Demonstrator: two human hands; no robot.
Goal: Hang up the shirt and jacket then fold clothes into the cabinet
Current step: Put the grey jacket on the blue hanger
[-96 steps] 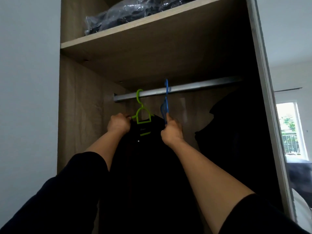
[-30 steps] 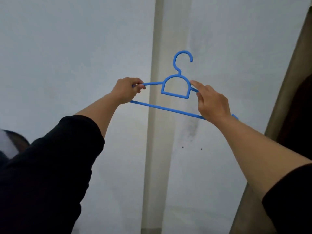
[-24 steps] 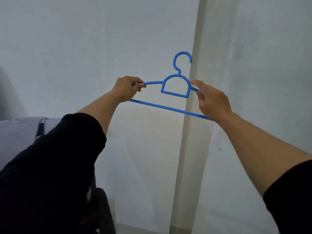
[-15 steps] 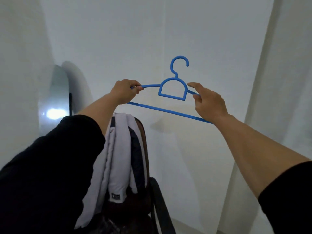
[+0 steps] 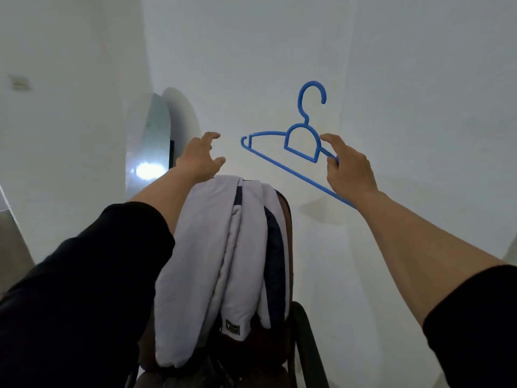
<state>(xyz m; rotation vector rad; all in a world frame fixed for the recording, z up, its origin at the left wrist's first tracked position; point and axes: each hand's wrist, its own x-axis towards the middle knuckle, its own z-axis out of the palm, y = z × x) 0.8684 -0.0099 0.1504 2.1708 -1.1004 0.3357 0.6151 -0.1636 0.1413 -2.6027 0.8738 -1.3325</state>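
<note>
A blue plastic hanger [image 5: 296, 141] hangs in the air at the upper middle, hook upward. My right hand [image 5: 348, 166] pinches its right shoulder bar between thumb and fingers. My left hand [image 5: 200, 159] is off the hanger, fingers spread and loosely bent, holding nothing, just above the top of a pale lilac jacket [image 5: 221, 253] with dark navy panels. The jacket is draped over the back of a dark brown chair [image 5: 285, 219] directly below my arms.
White walls stand close ahead and to both sides. A tall arched mirror [image 5: 148, 147] leans against the wall at the left, with a bright reflection in it. The chair's dark frame [image 5: 307, 340] reaches down toward the bottom edge.
My left hand let go of the hanger's left end and opened above the jacket. The view turned from the cabinet to the chair; the right hand keeps the hanger.
</note>
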